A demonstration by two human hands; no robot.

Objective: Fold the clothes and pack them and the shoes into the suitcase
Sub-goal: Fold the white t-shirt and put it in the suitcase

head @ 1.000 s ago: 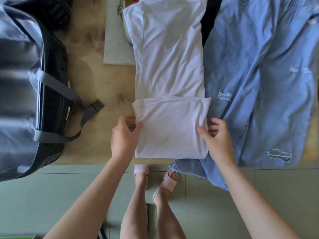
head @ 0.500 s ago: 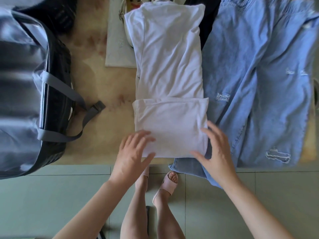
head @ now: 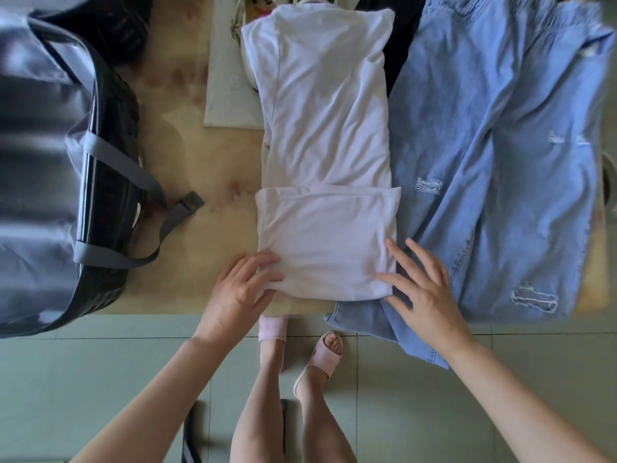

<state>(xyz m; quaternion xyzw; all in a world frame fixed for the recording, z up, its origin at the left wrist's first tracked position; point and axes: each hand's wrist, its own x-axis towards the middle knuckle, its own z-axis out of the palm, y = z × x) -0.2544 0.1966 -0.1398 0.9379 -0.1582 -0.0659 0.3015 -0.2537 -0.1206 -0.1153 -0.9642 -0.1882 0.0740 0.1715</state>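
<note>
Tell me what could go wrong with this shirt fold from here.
1. The white shirt overlaps the jeans, which hang off the edge of the table; the right hand at that seam could drag them off during the next fold.
2. The shirt's far end rests on a shoe, so the fold may come out lopsided.

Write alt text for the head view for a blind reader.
Seen from above, a person's left hand and right hand rest on the near corners of a partly folded white T-shirt on a table. Light blue jeans lie to its right, a dark suitcase to its left.
</note>
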